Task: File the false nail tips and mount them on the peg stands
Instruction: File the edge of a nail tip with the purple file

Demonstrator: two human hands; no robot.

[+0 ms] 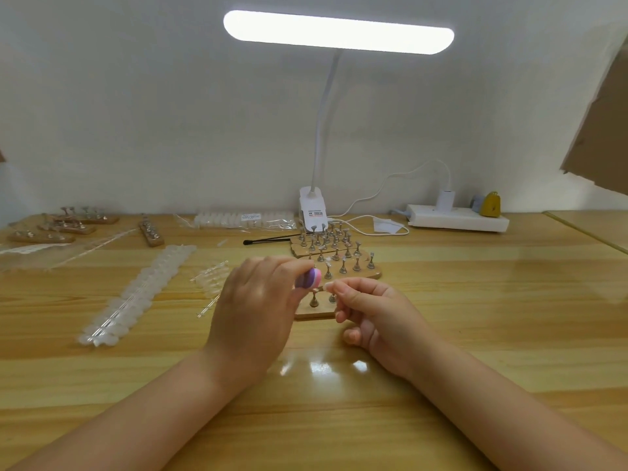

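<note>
My left hand (pixel 256 300) grips a small purple and pink nail file (pixel 308 279), its end poking out past my fingers. My right hand (pixel 377 311) pinches a clear false nail tip (pixel 329 284) between thumb and forefinger, right beside the file's end. Both hands hover over a wooden peg stand (pixel 314 313) with metal pegs, partly hidden by them. Behind it lie more wooden peg stands (pixel 339 263) with several upright pegs, one peg carrying a clear tip. A long strip of clear nail tips (pixel 136 294) runs along the table to the left.
A clip-on desk lamp (pixel 314 212) stands at the back, its cable running to a white power strip (pixel 457 217). A bag of nail tips (pixel 243 219), black tweezers (pixel 268 239) and more peg stands (pixel 61 227) lie at the back left. Cardboard (pixel 601 130) hangs at the right.
</note>
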